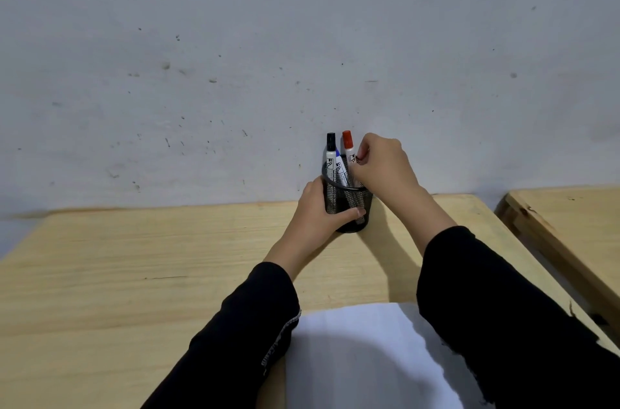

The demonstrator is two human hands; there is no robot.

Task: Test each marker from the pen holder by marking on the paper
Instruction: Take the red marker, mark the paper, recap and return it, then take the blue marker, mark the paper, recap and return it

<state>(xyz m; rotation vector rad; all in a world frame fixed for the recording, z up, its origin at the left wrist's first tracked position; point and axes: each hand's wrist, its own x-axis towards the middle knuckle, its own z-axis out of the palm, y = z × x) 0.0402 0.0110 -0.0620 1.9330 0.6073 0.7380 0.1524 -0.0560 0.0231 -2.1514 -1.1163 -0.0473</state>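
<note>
A black mesh pen holder (349, 199) stands at the far edge of the wooden table, against the wall. Three markers stick up from it: a black-capped marker (331, 148), a blue-capped marker (339, 162) partly hidden behind it, and a red-capped marker (348, 145). My left hand (318, 207) wraps around the holder's left side, thumb across its front. My right hand (382, 163) pinches the white barrel of the red-capped marker just above the holder's rim. A white sheet of paper (362, 361) lies near me between my forearms.
The light wooden table (134, 274) runs left and right, its back edge against a scuffed grey wall (268, 56). A second wooden table (577, 227) stands to the right across a narrow gap. Black sleeves cover both forearms.
</note>
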